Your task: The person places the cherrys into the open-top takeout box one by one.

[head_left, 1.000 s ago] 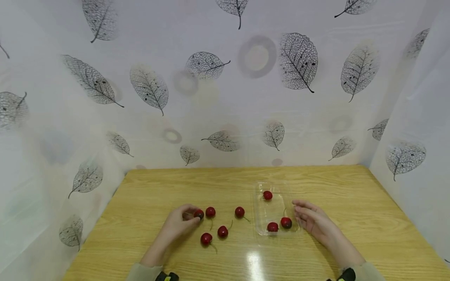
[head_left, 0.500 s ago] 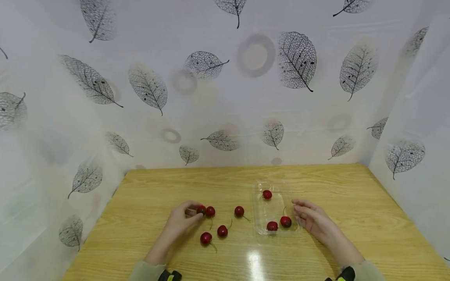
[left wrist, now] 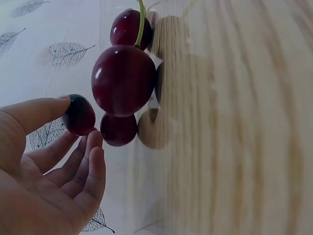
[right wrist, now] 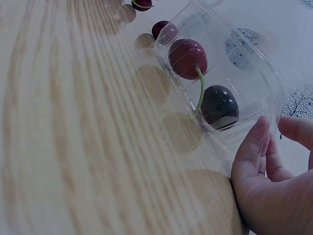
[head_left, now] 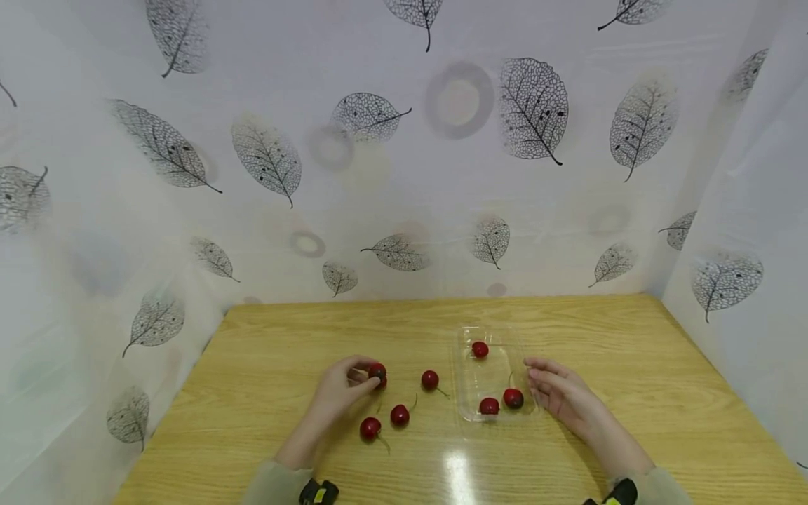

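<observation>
My left hand (head_left: 344, 387) pinches a dark red cherry (head_left: 376, 370) between thumb and fingertips. In the left wrist view that held cherry (left wrist: 79, 116) looks clear of the wood. Another cherry sits partly hidden behind it in the head view. Nearby on the table lie more cherries with green stems: one cherry (head_left: 370, 428) at the front, one (head_left: 400, 415) beside it and one (head_left: 430, 380) toward the box. A clear plastic box (head_left: 463, 386) holds 3 cherries. The fingers of my right hand (head_left: 564, 400) lie extended against the box's right wall, seen closely in the right wrist view.
The pale wooden table (head_left: 303, 330) reaches back to a white sheet (head_left: 404, 175) printed with leaves, which also hangs along both sides. A bright light reflection shows near the table's front middle. Dark bands sit around both sleeve cuffs.
My left hand has moved right and slightly up with its cherry, which now overlaps the cherry beside it. The right hand and the box have stayed in place.
</observation>
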Available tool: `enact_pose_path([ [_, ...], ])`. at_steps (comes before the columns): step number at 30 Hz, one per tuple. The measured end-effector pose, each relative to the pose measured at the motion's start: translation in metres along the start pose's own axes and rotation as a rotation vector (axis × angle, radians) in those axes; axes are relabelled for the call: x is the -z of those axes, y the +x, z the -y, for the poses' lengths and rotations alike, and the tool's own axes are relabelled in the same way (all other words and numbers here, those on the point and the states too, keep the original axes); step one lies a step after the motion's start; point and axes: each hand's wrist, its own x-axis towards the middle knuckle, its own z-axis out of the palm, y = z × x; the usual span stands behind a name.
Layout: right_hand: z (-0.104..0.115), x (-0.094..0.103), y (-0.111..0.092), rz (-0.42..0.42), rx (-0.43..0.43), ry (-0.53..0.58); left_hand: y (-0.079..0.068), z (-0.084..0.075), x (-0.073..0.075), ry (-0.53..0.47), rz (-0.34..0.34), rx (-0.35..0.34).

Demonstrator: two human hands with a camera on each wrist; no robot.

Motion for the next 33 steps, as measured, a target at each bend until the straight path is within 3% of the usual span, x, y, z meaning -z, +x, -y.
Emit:
enact_pose_path([
  [25, 0.000, 0.000, -0.001, 0.005, 0.005, -0.001, 0.010, -0.029, -0.034, -0.060, 0.130, -0.135],
  [33, 0.000, 0.001, 0.000, 0.009, 0.003, 0.009, 0.012, -0.037, -0.045, -0.043, 0.160, -0.139],
])
